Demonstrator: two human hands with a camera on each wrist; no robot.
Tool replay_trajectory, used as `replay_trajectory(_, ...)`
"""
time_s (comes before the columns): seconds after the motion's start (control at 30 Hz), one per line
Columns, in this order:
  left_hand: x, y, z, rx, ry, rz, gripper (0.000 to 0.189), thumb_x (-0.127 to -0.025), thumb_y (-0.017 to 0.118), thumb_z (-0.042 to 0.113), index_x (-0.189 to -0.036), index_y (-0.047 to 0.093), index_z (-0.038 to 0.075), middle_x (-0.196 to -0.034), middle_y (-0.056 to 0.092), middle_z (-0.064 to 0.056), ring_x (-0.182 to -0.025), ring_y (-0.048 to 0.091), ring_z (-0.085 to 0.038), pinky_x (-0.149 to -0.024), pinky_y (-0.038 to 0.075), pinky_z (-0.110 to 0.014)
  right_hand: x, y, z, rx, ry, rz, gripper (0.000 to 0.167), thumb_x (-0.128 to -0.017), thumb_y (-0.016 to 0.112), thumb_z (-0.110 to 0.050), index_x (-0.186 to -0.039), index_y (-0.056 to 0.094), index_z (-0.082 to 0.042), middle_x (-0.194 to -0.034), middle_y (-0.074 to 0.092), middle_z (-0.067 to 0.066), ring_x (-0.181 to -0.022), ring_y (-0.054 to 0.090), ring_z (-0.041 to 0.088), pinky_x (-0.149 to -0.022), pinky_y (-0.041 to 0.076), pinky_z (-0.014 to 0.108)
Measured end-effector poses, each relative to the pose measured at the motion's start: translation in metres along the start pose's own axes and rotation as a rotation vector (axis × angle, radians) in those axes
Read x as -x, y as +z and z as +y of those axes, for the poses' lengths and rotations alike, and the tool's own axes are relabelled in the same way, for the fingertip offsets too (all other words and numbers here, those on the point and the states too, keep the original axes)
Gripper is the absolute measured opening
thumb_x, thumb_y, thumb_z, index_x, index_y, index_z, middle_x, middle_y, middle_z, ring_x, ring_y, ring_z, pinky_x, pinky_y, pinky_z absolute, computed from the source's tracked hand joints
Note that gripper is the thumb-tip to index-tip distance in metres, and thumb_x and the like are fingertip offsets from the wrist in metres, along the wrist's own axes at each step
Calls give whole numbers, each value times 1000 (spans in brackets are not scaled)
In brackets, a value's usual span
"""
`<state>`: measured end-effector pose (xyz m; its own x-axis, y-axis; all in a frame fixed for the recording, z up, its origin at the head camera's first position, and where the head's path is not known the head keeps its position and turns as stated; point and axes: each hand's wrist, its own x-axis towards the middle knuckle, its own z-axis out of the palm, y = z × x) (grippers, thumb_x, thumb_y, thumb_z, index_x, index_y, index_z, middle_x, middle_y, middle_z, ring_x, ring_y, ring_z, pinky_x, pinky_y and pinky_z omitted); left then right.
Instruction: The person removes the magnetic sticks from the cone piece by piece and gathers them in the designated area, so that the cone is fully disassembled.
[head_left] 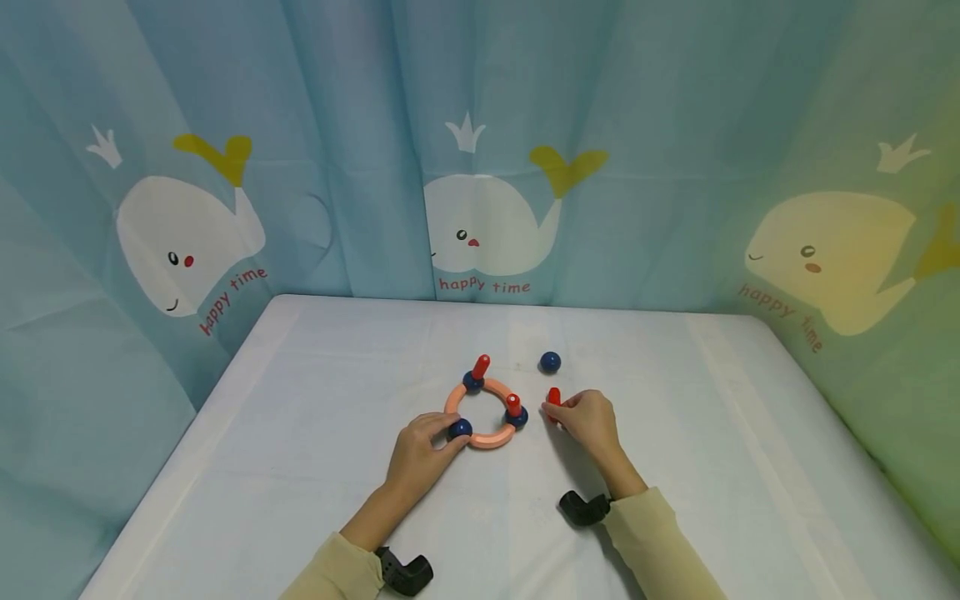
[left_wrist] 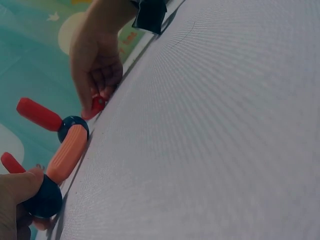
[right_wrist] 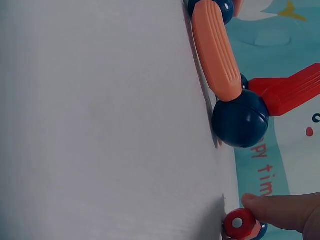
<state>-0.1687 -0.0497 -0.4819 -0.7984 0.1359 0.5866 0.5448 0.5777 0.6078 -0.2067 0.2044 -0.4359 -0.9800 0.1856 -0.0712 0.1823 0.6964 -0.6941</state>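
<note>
A ring of curved orange rods (head_left: 491,440) joined by dark blue balls lies on the table. At its near left, my left hand (head_left: 417,457) holds one blue ball (head_left: 461,428) between thumb and fingers. Two red rods stand up from the other balls, one at the far side (head_left: 481,367) and one at the right (head_left: 513,405). Just right of the ring, my right hand (head_left: 591,423) pinches a separate red rod (head_left: 554,395). This rod's end shows a small silver dot in the right wrist view. It is apart from the ring.
A loose blue ball (head_left: 550,362) lies beyond the right hand. The white table (head_left: 300,375) is bordered by a blue-green curtain (head_left: 360,150) printed with whales. Each wrist wears a black device (head_left: 583,508).
</note>
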Motion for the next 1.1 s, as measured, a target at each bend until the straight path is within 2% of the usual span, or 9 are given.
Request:
replay_trajectory(0.43, 0, 1, -2, 1, 8, 1, 34, -73, 79, 20, -100, 71, 3, -98, 68, -5, -95, 61, -18, -81, 48, -34, 3, 2, 1, 10, -13, 24, 30, -77, 73, -27, -67, 66, 0, -52, 56, 1, -47, 44, 14, -42, 32, 25)
replay_trajectory(0.6, 0, 1, -1, 0, 5, 2, 34, -73, 79, 21, -101, 71, 3, -98, 68, -5, -95, 61, -19, -81, 48, -35, 5, -1, 0, 15, 21, 15, 33, -78, 73, -29, -78, 68, 4, -59, 58, 5, -52, 48, 17, -45, 35, 25)
replay_trajectory(0.77, 0, 0, -1, -2, -10, -12, 34, -74, 78, 22, -101, 71, 3, -99, 68, -4, -95, 60, -18, -82, 48, -34, 7, -7, 0, -7, 11, 56, 36, -79, 72, -26, -91, 67, 8, -69, 62, 10, -57, 52, 19, -48, 40, 26)
replay_trajectory(0.97, 0, -2, -2, -27, -2, -31, 33, -74, 78, 23, -101, 71, 5, -99, 67, -3, -97, 60, -16, -83, 47, -33, 11, -10, -6, -51, -84, 124, 33, -80, 71, -23, -94, 68, 7, -77, 65, 12, -68, 55, 21, -56, 42, 28)
replay_trajectory(1.1, -1, -3, 0, -55, 52, -34, 33, -73, 79, 23, -99, 71, 4, -97, 67, -3, -96, 60, -16, -82, 47, -33, 19, -9, -18, -124, -175, 188, 29, -80, 72, -22, -94, 69, 4, -80, 66, 11, -72, 58, 21, -58, 44, 26)
